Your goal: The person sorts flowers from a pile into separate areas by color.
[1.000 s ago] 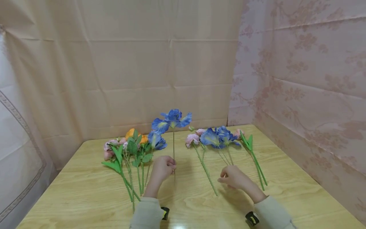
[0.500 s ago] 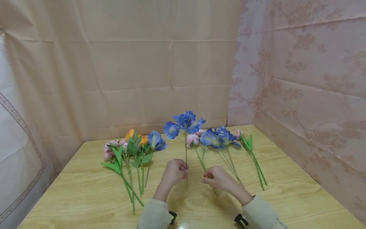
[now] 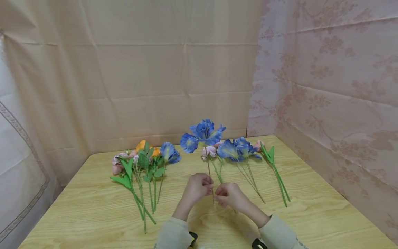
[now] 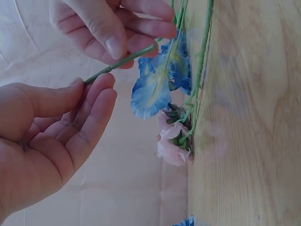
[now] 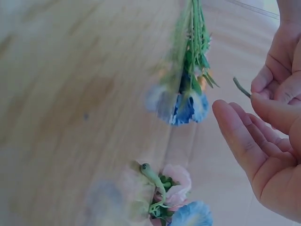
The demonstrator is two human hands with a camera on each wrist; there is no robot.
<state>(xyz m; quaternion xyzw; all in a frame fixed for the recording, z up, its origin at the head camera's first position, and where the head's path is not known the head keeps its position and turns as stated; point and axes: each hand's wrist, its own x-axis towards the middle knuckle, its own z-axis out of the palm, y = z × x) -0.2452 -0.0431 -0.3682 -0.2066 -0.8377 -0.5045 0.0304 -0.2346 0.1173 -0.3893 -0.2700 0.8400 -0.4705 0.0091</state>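
One iris (image 3: 205, 133) held above desk (image 3: 93, 207) | left hand (image 3: 197, 186) pinched stem (image 4: 123, 61) | right hand (image 3: 231, 197) spread loose near stem's end | likely light, springy; petals (image 3: 189, 142) looked soft, so stem was best hold

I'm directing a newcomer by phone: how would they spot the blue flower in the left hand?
Above the pale wood-grain table, the person's bare left hand pinches a thin green stem. Atop it spreads a ruffled blue bloom with yellowish streaks. It alone is held up; the other blue flowers lie on the table.
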